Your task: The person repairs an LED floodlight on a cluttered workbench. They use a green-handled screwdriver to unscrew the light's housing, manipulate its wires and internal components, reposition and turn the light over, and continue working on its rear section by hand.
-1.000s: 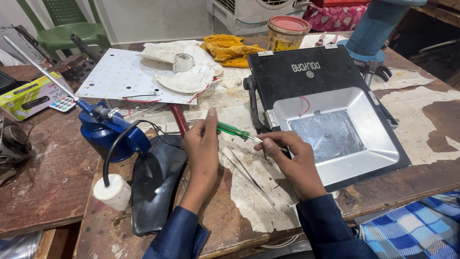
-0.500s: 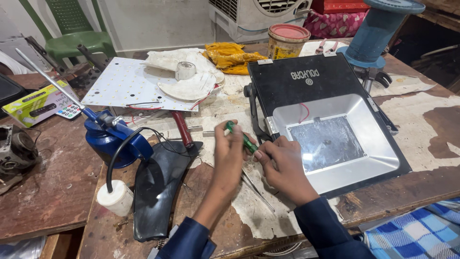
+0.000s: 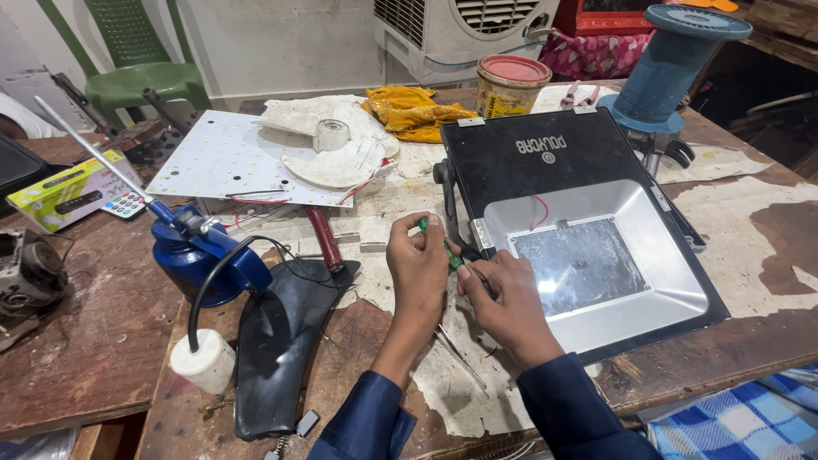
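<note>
Green-handled, our screwdriver (image 3: 445,248) sits at the centre of the frame, the left hand (image 3: 417,264) closed round its handle and the right hand (image 3: 504,294) pinching the shaft low down, tip at the left edge of the floodlight (image 3: 588,255). We judge the work mid-way: its silver reflector lies open with no glass, a red wire showing inside. Left of us on the desk (image 3: 94,358) stand a blue can (image 3: 200,260) and, farther off at upper left, a white LED board (image 3: 230,158), unmounted.
</note>
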